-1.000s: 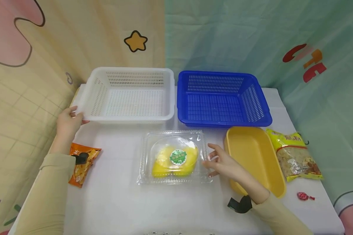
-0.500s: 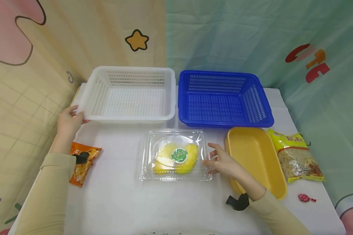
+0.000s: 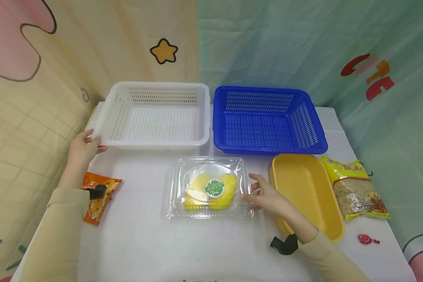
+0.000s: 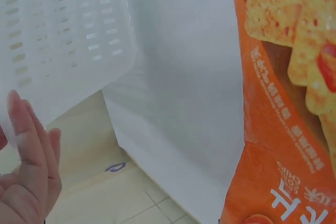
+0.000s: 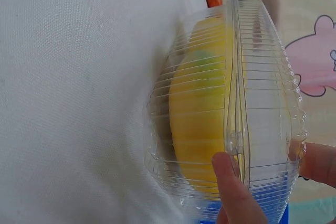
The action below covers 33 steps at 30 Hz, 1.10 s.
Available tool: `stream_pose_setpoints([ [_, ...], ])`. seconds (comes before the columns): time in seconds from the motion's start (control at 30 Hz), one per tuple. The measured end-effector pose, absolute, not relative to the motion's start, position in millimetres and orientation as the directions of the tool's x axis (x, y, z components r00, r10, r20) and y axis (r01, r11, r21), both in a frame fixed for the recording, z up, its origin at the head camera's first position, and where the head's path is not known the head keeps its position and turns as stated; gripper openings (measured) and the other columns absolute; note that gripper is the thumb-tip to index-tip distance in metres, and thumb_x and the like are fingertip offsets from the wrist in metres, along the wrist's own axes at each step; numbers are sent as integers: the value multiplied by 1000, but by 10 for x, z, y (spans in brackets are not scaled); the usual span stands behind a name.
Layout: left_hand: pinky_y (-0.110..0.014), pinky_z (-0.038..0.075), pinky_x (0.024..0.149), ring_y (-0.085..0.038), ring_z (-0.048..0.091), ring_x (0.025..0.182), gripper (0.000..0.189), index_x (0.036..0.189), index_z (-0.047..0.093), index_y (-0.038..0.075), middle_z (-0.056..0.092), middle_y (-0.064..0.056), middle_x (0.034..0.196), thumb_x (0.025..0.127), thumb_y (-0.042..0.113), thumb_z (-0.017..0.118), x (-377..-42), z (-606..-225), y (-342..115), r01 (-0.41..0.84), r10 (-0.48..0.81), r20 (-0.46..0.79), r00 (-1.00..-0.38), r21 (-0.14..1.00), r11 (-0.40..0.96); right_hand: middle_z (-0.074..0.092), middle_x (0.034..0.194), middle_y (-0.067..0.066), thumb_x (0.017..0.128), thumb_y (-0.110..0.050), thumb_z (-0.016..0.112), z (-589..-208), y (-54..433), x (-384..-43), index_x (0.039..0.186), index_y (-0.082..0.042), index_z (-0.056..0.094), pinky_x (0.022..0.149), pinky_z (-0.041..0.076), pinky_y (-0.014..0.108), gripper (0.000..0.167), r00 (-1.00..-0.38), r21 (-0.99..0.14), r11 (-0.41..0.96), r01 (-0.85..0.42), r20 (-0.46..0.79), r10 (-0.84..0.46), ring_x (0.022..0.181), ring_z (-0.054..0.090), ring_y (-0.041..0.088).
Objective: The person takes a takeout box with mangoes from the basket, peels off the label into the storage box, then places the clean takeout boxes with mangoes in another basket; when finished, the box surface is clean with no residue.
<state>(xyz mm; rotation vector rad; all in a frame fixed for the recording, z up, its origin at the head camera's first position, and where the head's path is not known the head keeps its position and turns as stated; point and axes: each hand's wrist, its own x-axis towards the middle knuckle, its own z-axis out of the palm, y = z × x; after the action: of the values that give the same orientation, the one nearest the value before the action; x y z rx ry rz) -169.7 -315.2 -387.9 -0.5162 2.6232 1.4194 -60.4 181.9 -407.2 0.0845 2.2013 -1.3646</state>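
1. Head view: the clear box (image 3: 206, 168) rests on the table (image 3: 141, 243). Take it as the centre of a dial, with 12 o'clock away from the person. Yellow contents (image 3: 229, 192) show through its lid, and a round label (image 3: 214, 188) is on top.

2. On that dial the white basket (image 3: 155, 143) sits near 11 o'clock, the blue basket (image 3: 271, 150) between 1 and 2, the yellow tray (image 3: 306, 196) at 3 and the orange bag (image 3: 100, 205) at 9.

3. The right grip (image 3: 268, 197) is partly spread at the box's 3 o'clock edge, thumb and fingers apart across it in what looks like a light pinch. The right wrist view shows one fingertip at the seam and another on the lid side; how hard they press, I cannot tell.

4. The left grip (image 3: 82, 147) pinches the white basket's 7 o'clock corner, its fingers only slightly parted.

5. The box should be light, its weight mostly the contents, which look soft enough to bruise. The thin, ribbed plastic is probably springy, slick and quick to dent or crack under a hard squeeze.

6. The flanges at 3 and 9 o'clock seem the best holds, with lid and base pinched together; the domed top would likely buckle. A one-sided lift could tip the contents.

7. The basket seems light and fairly stiff, so its rim suits a pinch.
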Motion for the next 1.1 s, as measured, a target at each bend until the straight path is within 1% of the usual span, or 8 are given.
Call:
stream_pose_setpoints([
  [0.03,-9,53,70,14,57,58,67,156,8,-3,32,-36,145,105,32,34,-1672,-3877,-3156,-336,-226,-252,-941,779,529,47,116,24,90,-15,70,-4069,1820,-604,153,2,18,70,61,38,83,-851,-811,487,323,-474,-225,89,59,24],
  [0.13,-30,57,85,-14,71,85,71,154,10,-8,26,-41,150,104,37,34,-1569,-3857,-3129,-281,-216,-185,-959,720,635,47,116,24,90,-15,70,-4063,1819,-606,153,1,19,71,61,40,82,-851,-808,495,319,-474,-225,87,60,24],
  [0.2,-45,52,91,-39,63,107,70,151,16,-12,27,-44,146,103,34,38,-1456,-3829,-3062,-221,-227,-80,-971,669,709,47,116,24,91,-16,70,-4058,1812,-602,153,1,19,71,61,41,82,-849,-806,500,317,-476,-231,87,60,24],
  [0.27,-64,41,93,-58,44,119,67,149,23,-14,32,-44,143,103,30,42,-1332,-3773,-2951,-159,-221,28,-975,605,780,47,117,24,91,-16,70,-4055,1810,-603,153,1,19,71,61,41,82,-847,-805,503,314,-477,-235,88,60,25],
  [0.43,-63,44,84,-50,48,110,54,142,42,-9,44,-39,134,100,23,53,-1053,-3647,-2514,42,-52,164,-985,521,852,46,118,25,91,-17,71,-4052,1810,-601,153,2,18,71,62,40,83,-845,-807,503,311,-477,-243,90,60,26],
  [0.57,-56,52,82,-44,57,107,51,140,48,-4,50,-31,135,100,26,56,-926,-3726,-2108,131,111,69,-991,543,829,45,118,25,90,-17,71,-4057,1818,-609,153,1,20,70,62,38,83,-845,-804,499,325,-483,-229,89,59,25],
  [0.8,-48,57,89,-37,62,115,64,150,34,2,49,-23,144,102,41,50,-784,-4076,-1670,-38,221,-264,-939,716,697,45,121,25,90,-17,71,-4055,1816,-611,153,-1,21,72,62,38,82,-843,-799,497,339,-493,-217,92,59,25],
  [1.1,-38,58,77,-17,69,77,77,156,21,7,54,-23,132,98,41,58,-734,-4180,-1577,-150,245,-374,-894,767,624,44,121,26,91,-17,71,-4027,1809,-593,153,1,18,72,62,40,84,-841,-799,504,328,-490,-229,92,58,26],
])
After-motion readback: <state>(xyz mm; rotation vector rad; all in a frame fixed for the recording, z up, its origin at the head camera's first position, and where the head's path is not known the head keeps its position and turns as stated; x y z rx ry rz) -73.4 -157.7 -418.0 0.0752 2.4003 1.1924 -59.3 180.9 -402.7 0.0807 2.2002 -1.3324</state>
